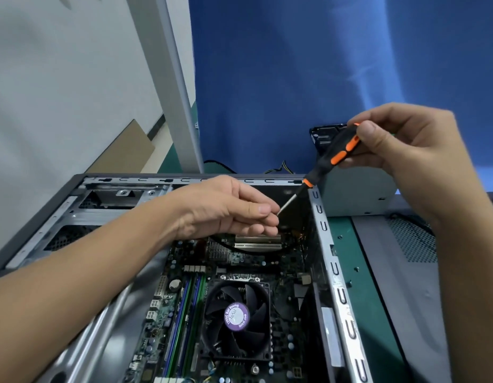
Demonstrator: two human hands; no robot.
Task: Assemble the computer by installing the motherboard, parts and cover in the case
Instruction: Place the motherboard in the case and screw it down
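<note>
The open grey computer case (327, 244) lies on its side with the motherboard (240, 261) inside it. A black CPU fan (237, 317) with a purple label sits low on the board, and a finned heatsink (257, 242) lies above it. My right hand (405, 142) grips the black and orange handle of a screwdriver (332, 158), which slants down to the left into the case. My left hand (231, 208) reaches over the board and pinches the metal shaft near its tip. The tip itself is hidden behind my fingers.
A grey side panel (392, 286) with a mesh vent lies on the green mat (347, 244) to the right of the case. A black hard drive (322, 136) stands behind the case against a blue curtain (295, 78). A white pillar (168, 78) rises at the back left.
</note>
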